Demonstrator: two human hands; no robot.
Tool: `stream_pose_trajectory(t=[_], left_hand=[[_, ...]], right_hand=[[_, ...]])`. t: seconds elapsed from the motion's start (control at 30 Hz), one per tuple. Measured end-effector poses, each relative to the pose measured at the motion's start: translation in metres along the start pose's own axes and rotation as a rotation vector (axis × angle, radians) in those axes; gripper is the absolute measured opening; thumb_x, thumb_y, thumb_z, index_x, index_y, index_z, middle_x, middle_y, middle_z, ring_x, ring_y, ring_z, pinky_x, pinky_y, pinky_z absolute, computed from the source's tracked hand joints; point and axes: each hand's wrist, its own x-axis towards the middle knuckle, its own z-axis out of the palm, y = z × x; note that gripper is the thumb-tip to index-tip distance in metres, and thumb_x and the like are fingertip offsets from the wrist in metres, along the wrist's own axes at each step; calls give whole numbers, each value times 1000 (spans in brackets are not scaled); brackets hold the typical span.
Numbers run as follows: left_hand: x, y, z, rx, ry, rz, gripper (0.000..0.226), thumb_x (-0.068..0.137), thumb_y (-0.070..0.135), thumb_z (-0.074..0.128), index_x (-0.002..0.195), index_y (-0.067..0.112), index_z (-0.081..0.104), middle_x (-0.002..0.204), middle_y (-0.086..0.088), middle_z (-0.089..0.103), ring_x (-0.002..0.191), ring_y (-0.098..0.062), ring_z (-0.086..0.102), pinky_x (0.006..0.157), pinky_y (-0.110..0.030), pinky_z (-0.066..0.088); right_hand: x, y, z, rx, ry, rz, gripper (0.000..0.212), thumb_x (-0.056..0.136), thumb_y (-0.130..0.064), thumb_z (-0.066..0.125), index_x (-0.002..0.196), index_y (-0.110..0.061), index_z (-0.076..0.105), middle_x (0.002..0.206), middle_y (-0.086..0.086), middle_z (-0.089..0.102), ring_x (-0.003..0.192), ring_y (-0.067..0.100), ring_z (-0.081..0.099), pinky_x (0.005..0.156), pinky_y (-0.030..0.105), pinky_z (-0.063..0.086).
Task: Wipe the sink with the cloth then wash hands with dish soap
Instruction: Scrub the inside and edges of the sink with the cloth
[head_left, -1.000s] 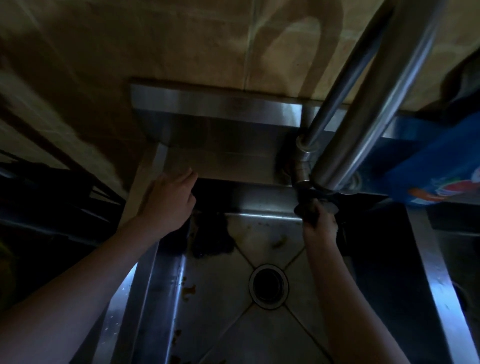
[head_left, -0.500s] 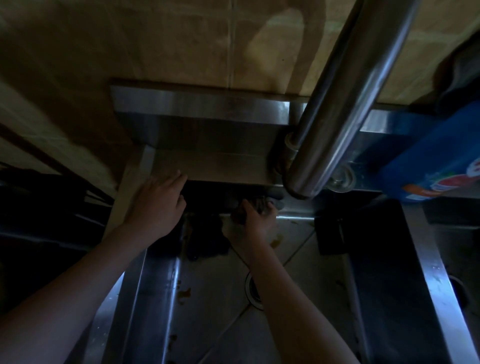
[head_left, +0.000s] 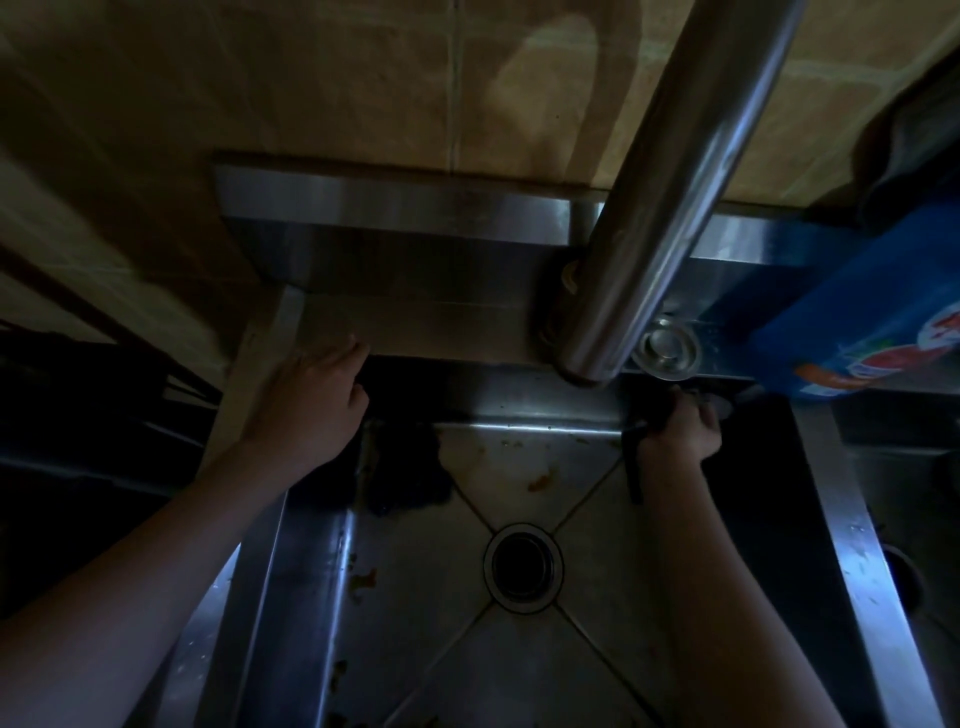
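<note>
The right hand (head_left: 680, 434) grips a dark cloth (head_left: 632, 467) at the far wall of the steel sink (head_left: 519, 397). The left hand (head_left: 311, 400) rests open on the rim. Orange stains (head_left: 540, 480) dot the basin, so wiping looks unfinished and handwashing is not yet begun.

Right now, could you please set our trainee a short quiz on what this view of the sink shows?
1. True or false: the left hand grips the cloth.
2. Where does the right hand hold the cloth? A, against the back wall of the sink, near its far right corner; B, over the drain; C, on the faucet spout.
3. What colour are the specks on the sink floor between the back wall and the drain?
Key: 1, false: it rests on the sink's rim and holds nothing. 2, A. 3, orange-brown.
</note>
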Motion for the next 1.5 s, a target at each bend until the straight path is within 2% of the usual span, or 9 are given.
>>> stream_pose_trajectory(t=[0.17, 0.3, 0.4, 0.53, 0.63, 0.77, 0.97, 1.13, 1.5], left_hand=[[1, 1, 0, -11, -5, -15, 50, 87, 12, 50, 137, 7, 45, 146, -15, 41, 127, -33, 46, 105, -47, 36], [2, -1, 0, -42, 5, -7, 48, 87, 10, 52, 135, 5, 48, 144, -16, 43, 126, -33, 47, 105, -47, 36], [2, -2, 0, -31, -5, -6, 49, 88, 11, 52, 136, 6, 46, 146, -15, 40, 128, -33, 45, 106, -47, 36], [0, -1, 1, -26, 1, -10, 50, 88, 13, 51, 137, 6, 44, 147, -15, 39, 131, -31, 42, 107, -48, 34], [1, -2, -1, -3, -1, -5, 49, 87, 13, 51, 136, 7, 46, 145, -16, 42, 129, -33, 44, 106, -48, 35], [1, -2, -1, 5, -10, -5, 49, 87, 13, 51, 135, 7, 46, 144, -16, 43, 126, -34, 47, 105, -50, 36], [1, 0, 0, 0, -9, 2, 49, 86, 12, 51, 135, 5, 46, 143, -18, 43, 126, -35, 47, 105, -52, 35], [2, -1, 1, 6, -27, 0, 55, 84, 11, 53, 138, 6, 42, 147, -17, 38, 130, -34, 42, 108, -51, 32], [3, 2, -2, 45, -67, -28, 63, 82, 13, 54, 142, 10, 36, 152, -12, 31, 136, -30, 34, 111, -46, 29]], right_hand=[[-45, 40, 23, -151, 17, -76, 47, 83, 13, 58, 129, 10, 46, 124, 23, 56, 109, 32, 56, 99, 43, 45], [-118, 92, 43, -172, -133, -139, 54, 80, 12, 63, 130, 6, 45, 116, 16, 57, 109, 25, 55, 91, 18, 49], [-160, 122, 54, -174, -266, -64, 51, 79, 13, 64, 126, 1, 46, 118, 14, 60, 115, 25, 56, 101, 25, 45], [-173, 143, 54, -281, -412, 29, 38, 80, 8, 65, 93, -20, 43, 85, -17, 54, 83, 3, 54, 87, 17, 44], [-154, 134, 50, -297, -364, 46, 32, 80, 5, 67, 100, -15, 52, 88, -10, 57, 85, 6, 58, 83, 16, 48], [-105, 107, 37, -276, -215, 51, 32, 83, 4, 64, 113, 0, 54, 102, 16, 60, 94, 27, 60, 85, 42, 53], [-9, 57, 10, -242, -22, -121, 32, 83, 14, 56, 107, -6, 47, 106, 15, 53, 81, 15, 56, 66, 17, 48], [18, 58, 0, -230, -46, -117, 27, 86, 11, 49, 104, -8, 46, 99, 15, 53, 91, 25, 52, 88, 40, 44], [-138, 167, 54, -245, -516, 434, 17, 87, 6, 52, 97, -5, 62, 79, 10, 60, 68, 19, 57, 62, 30, 47]])
